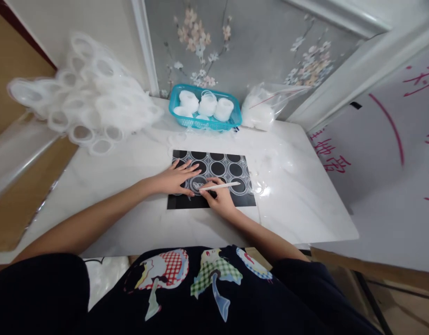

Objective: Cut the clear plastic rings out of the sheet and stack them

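One black patterned sheet [218,168] is lying between the front and rear edges of the counter [305,195].
Left hand [174,180] is resting splayed on it; right hand [220,199] is gripping a white pen-like tool [228,185].

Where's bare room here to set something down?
The table is barest at right, between the clear plastic and the whiteboard. A smaller strip lies between the sheet and the shirt. It's crowded at the back, with rings, basket and bag, and on the sheet, under the left hand and right hand.
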`<act>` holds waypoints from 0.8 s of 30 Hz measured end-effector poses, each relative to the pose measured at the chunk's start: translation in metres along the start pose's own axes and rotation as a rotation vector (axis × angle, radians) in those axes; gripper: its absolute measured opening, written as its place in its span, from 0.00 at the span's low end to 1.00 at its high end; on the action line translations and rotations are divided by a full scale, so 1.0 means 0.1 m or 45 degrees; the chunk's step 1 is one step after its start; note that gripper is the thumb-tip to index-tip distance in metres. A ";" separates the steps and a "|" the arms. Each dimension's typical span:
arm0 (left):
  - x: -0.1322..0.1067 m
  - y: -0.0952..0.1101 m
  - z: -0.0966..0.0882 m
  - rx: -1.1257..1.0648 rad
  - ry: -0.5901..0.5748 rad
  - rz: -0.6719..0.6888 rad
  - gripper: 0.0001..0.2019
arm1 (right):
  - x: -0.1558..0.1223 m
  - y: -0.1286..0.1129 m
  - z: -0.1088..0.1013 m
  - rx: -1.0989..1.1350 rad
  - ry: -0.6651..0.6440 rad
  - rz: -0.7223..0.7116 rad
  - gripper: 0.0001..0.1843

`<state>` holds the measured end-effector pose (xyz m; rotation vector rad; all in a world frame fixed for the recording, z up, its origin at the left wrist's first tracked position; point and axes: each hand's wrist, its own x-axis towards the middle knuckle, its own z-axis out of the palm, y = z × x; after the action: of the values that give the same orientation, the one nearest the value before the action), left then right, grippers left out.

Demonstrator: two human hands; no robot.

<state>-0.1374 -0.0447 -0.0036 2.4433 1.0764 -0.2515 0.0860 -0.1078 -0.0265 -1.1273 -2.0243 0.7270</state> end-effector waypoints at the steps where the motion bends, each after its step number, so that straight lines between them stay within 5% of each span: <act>1: -0.01 0.00 0.02 -0.004 0.001 0.000 0.46 | 0.00 0.00 0.00 0.008 -0.017 0.004 0.07; 12: 0.02 0.10 0.02 -0.078 -0.011 -0.059 0.50 | 0.01 0.02 -0.04 0.010 -0.037 0.079 0.07; 19: 0.03 0.16 -0.02 -0.080 -0.040 -0.152 0.55 | -0.13 -0.05 0.06 -0.187 -0.044 -0.069 0.09; 22: 0.06 0.17 -0.01 -0.076 -0.040 -0.160 0.55 | 0.02 0.03 -0.04 -0.336 -0.091 -0.144 0.10; 24: 0.08 0.18 0.00 -0.083 -0.043 -0.149 0.56 | 0.28 0.16 -0.24 -0.376 0.032 -0.119 0.10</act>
<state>-0.1193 -0.0503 -0.0005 2.3138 1.1962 -0.2888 0.1021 -0.0725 -0.0151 -1.1874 -2.1962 0.3727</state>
